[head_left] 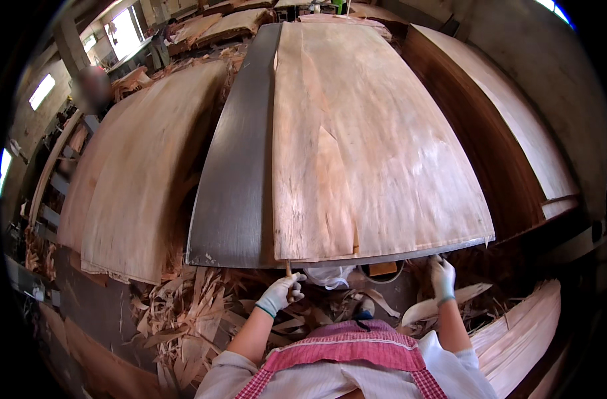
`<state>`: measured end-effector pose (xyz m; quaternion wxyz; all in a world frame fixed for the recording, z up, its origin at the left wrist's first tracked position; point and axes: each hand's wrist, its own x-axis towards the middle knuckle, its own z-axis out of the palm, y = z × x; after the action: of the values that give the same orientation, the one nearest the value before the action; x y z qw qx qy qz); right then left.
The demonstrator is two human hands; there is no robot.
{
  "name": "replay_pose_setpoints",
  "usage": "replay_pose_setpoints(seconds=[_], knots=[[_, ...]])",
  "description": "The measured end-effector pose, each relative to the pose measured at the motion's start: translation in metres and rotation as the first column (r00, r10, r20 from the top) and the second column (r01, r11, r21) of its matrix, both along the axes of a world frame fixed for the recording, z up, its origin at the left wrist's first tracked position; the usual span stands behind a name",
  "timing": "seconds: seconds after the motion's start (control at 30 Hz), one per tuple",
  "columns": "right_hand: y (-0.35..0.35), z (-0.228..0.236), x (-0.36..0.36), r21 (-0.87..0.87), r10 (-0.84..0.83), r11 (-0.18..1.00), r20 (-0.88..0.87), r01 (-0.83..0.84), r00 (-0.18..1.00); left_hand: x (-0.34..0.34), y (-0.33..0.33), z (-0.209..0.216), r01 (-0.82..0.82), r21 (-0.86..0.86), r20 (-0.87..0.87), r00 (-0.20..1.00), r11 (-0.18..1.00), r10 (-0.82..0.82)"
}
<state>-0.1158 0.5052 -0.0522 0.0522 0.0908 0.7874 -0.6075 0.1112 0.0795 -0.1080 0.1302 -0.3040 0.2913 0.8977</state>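
A wide pale wood veneer sheet (390, 133) lies on a dark grey flat tabletop (233, 179), leaving the table's left strip bare. Long splits and an overlapping tapered piece (331, 179) run along its left half. My left hand (281, 294), in a white glove, is closed round a thin, tan, wood-like piece (289, 268) at the near edge; its lower part is hidden in my fist. Also gloved, my right hand (443, 278) is at the near edge further right, fingers curled up against it. What those fingers grip, if anything, is hidden.
Veneer stacks stand left (134, 173) and right (476, 86) of the table. Torn veneer scraps (190, 319) litter the floor by my feet. Under the near edge are a white bag (328, 276) and a round bucket (398, 271). Another person (93, 90) is at the far left.
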Motion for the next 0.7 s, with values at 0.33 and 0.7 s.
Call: replay_pose_setpoints(seconds=[0.33, 0.7], knots=[[-0.279, 0.026, -0.014, -0.369, 0.774, 0.600, 0.045, -0.710, 0.631, -0.053, 0.076, 0.062, -0.170, -0.823, -0.174, 0.984, 0.541, 0.045], [-0.063, 0.023, -0.095, 0.146, 0.344, 0.935, -0.137, -0.324, 0.929, -0.192, 0.367, 0.028, -0.304, -0.522, -0.508, 0.861, 0.797, -0.004]])
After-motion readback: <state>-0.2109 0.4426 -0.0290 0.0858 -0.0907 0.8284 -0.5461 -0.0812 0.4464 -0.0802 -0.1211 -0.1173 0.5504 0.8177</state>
